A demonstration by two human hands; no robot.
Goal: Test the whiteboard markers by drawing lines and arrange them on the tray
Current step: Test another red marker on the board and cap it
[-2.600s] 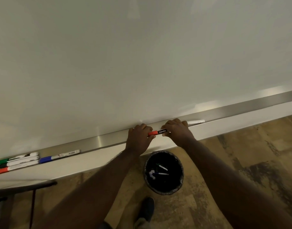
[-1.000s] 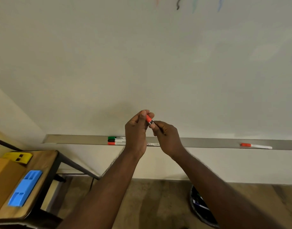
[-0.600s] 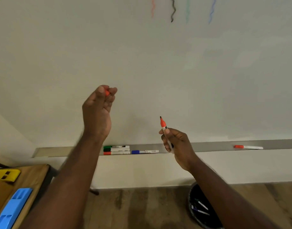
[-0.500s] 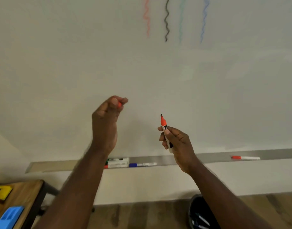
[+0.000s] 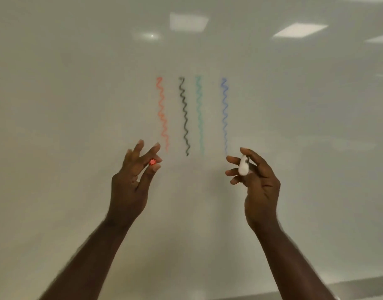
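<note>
- While both hands are raised before the whiteboard [image 5: 77, 105], the right hand [image 5: 254, 180] grips an uncapped marker [image 5: 243, 166] at centre right; the left hand [image 5: 132, 178] pinches its red cap [image 5: 152, 161] at centre left.
- Best to press the tip lightly on bare board right of the blue line [image 5: 224, 115].
- Four wavy lines sit at centre: red [image 5: 162, 113], black [image 5: 184, 115], green [image 5: 199, 113], blue. One marker, one cap.

We see a white marker [image 5: 243, 167] end-on in our right hand [image 5: 256, 182]; its orange cap [image 5: 152, 162] pinched in our left hand [image 5: 132, 180].
</note>
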